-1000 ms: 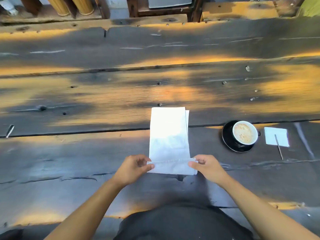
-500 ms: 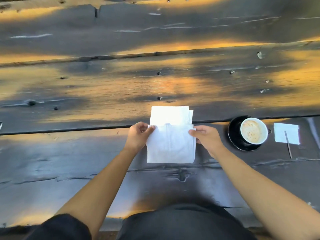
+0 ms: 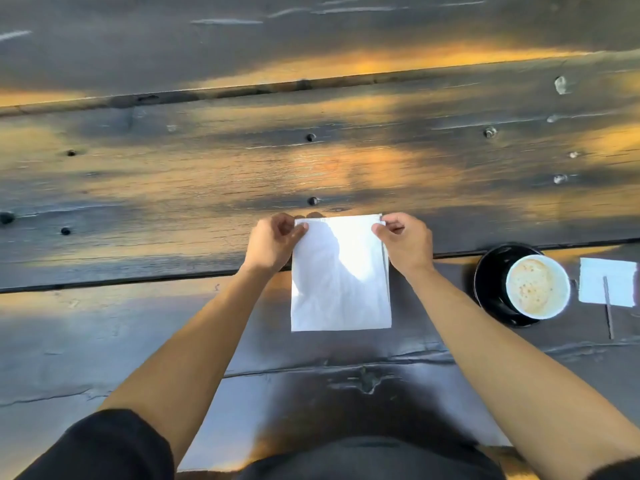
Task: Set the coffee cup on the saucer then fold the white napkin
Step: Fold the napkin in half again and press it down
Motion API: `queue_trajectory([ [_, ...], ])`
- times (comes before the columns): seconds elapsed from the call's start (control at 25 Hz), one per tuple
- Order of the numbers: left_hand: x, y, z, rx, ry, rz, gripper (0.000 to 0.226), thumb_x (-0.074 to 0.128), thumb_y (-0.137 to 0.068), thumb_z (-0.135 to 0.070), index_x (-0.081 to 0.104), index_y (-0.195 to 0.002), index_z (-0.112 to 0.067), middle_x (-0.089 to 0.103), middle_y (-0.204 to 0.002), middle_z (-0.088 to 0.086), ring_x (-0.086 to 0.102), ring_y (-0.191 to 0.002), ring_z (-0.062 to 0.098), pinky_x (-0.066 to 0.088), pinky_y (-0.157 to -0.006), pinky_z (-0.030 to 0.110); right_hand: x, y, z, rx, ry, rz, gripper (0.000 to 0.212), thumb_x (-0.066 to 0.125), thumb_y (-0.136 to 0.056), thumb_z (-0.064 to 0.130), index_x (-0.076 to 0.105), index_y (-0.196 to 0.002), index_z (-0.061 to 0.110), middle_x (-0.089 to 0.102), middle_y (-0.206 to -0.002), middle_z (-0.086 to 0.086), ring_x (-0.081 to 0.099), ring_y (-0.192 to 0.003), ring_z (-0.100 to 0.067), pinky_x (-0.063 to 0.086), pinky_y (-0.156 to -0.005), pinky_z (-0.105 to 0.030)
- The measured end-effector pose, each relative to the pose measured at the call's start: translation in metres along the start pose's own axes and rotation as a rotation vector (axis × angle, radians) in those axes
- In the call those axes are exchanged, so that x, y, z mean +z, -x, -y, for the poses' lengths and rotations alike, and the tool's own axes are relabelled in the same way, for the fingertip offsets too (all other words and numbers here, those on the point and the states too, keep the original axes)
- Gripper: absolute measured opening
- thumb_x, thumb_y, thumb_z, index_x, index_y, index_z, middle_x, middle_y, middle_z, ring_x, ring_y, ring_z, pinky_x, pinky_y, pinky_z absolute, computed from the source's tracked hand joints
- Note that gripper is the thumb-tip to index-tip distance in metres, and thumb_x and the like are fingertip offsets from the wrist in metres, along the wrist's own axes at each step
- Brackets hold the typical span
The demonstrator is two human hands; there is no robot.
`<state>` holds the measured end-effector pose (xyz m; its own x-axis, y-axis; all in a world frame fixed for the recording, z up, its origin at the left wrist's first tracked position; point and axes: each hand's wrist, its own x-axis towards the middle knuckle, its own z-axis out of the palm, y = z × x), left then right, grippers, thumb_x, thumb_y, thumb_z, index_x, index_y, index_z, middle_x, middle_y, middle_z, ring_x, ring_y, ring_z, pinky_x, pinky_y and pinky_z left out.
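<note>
The white napkin [image 3: 341, 275] lies folded in half on the dark wooden table, in front of me at the centre. My left hand [image 3: 273, 242] pinches its far left corner and my right hand [image 3: 405, 242] pinches its far right corner, both holding the folded edge down on the far edge. To the right, a white coffee cup [image 3: 537, 286] full of milky coffee stands on a black saucer [image 3: 491, 282], off-centre toward the saucer's near right rim.
A small white paper square [image 3: 606, 280] with a thin wooden stirrer [image 3: 608, 311] across it lies right of the saucer. The table [image 3: 173, 185] is made of rough planks with gaps and bolt heads. My dark-clothed lap shows at the bottom.
Both hands have carried the napkin's near edge away from me and over onto the far edge, halving its length. The camera has tilted down. Cup and saucer have not moved.
</note>
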<state>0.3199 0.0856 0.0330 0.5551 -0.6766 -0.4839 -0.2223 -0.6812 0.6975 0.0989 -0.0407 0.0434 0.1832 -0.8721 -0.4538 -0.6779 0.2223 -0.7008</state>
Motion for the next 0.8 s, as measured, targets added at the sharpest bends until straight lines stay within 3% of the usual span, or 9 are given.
queue_trajectory([
  [0.12,0.0,-0.009,-0.001,0.091,-0.127,0.004,0.019,0.074,-0.087,-0.03,0.07,-0.102,-0.018,0.059,-0.077,-0.005,0.052,-0.066,0.012,0.041,-0.06,0.024,0.005,-0.006,0.0,-0.015,0.079,-0.021,0.026,0.073,-0.089,0.022,0.07,-0.114,0.018,0.064,-0.073,0.015,0.064,-0.084,-0.013,0.051,-0.081,-0.024],
  [0.24,-0.001,-0.01,-0.001,0.167,-0.184,0.056,0.034,0.074,-0.086,-0.024,0.067,-0.119,-0.02,0.057,-0.101,-0.001,0.056,-0.086,0.016,0.044,-0.075,0.025,0.008,-0.009,-0.002,-0.055,0.15,-0.031,0.035,0.072,-0.088,0.021,0.067,-0.123,0.017,0.068,-0.075,0.0,0.063,-0.086,-0.017,0.051,-0.088,-0.03],
  [0.32,-0.001,-0.012,-0.002,0.188,-0.224,0.098,0.033,0.074,-0.086,-0.024,0.067,-0.117,-0.018,0.053,-0.105,-0.001,0.053,-0.095,0.015,0.04,-0.08,0.023,0.009,-0.01,-0.004,-0.067,0.161,-0.039,0.02,0.071,-0.087,0.018,0.07,-0.107,0.017,0.069,-0.085,-0.006,0.063,-0.088,-0.02,0.053,-0.087,-0.035],
  [0.44,-0.004,-0.019,-0.006,0.185,-0.299,0.168,0.028,0.075,-0.085,-0.029,0.064,-0.106,-0.013,0.051,-0.096,-0.005,0.046,-0.096,0.016,0.036,-0.077,0.025,0.009,-0.008,-0.004,-0.096,0.123,-0.049,0.01,0.072,-0.086,0.014,0.07,-0.095,0.016,0.062,-0.1,-0.002,0.058,-0.085,-0.013,0.052,-0.086,-0.027],
  [0.6,-0.011,-0.031,-0.013,0.209,-0.397,0.273,0.03,0.077,-0.085,-0.039,0.058,-0.089,-0.016,0.045,-0.081,-0.01,0.043,-0.085,0.014,0.031,-0.06,0.022,0.002,-0.004,-0.005,-0.034,0.033,-0.016,0.011,0.072,-0.085,0.015,0.066,-0.09,0.023,0.064,-0.086,0.009,0.057,-0.074,-0.006,0.044,-0.063,-0.005],
  [0.68,-0.013,-0.035,-0.014,0.229,-0.485,0.316,0.031,0.075,-0.086,-0.046,0.058,-0.089,-0.02,0.047,-0.083,-0.007,0.045,-0.078,0.014,0.031,-0.058,0.019,-0.002,-0.001,-0.006,0.033,-0.008,-0.016,0.013,0.072,-0.085,0.017,0.065,-0.09,0.025,0.064,-0.082,0.013,0.058,-0.071,-0.003,0.043,-0.059,-0.003],
  [0.8,-0.015,-0.038,-0.013,0.259,-0.628,0.321,0.032,0.068,-0.088,-0.054,0.057,-0.087,-0.025,0.057,-0.086,-0.003,0.055,-0.078,0.021,0.033,-0.057,0.028,-0.006,0.0,-0.006,0.075,-0.031,-0.002,0.012,0.071,-0.085,0.018,0.066,-0.094,0.025,0.065,-0.082,0.014,0.059,-0.073,0.0,0.043,-0.059,-0.002],
])
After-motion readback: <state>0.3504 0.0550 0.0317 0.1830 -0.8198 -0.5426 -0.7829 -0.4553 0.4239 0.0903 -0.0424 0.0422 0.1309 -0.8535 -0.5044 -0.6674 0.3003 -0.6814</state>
